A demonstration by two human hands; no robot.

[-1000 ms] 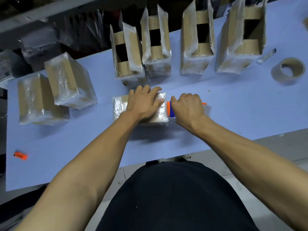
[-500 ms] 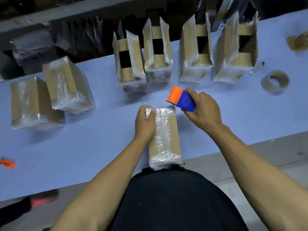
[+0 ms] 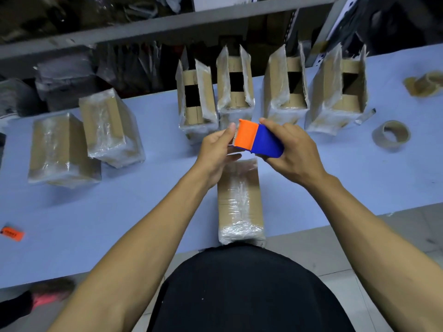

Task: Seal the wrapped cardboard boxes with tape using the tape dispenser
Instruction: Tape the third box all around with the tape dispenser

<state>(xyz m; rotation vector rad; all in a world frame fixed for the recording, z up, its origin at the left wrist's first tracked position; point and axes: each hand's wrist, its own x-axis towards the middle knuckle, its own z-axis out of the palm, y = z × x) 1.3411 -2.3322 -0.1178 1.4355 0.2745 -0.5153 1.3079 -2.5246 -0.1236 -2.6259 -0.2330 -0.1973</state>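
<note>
Orange and blue, the tape dispenser (image 3: 257, 139) sits at frame centre in the curled right hand (image 3: 293, 152), the left hand (image 3: 217, 149) pinching its toothed end above the wrapped box (image 3: 240, 202).

Blue surface (image 3: 335, 178): wrapped box (image 3: 239, 202) at near edge, four open boxes (image 3: 285, 89) at back, two wrapped boxes (image 3: 107, 128) left, tape roll (image 3: 391, 137) right, orange tag (image 3: 12, 233) far left.
</note>
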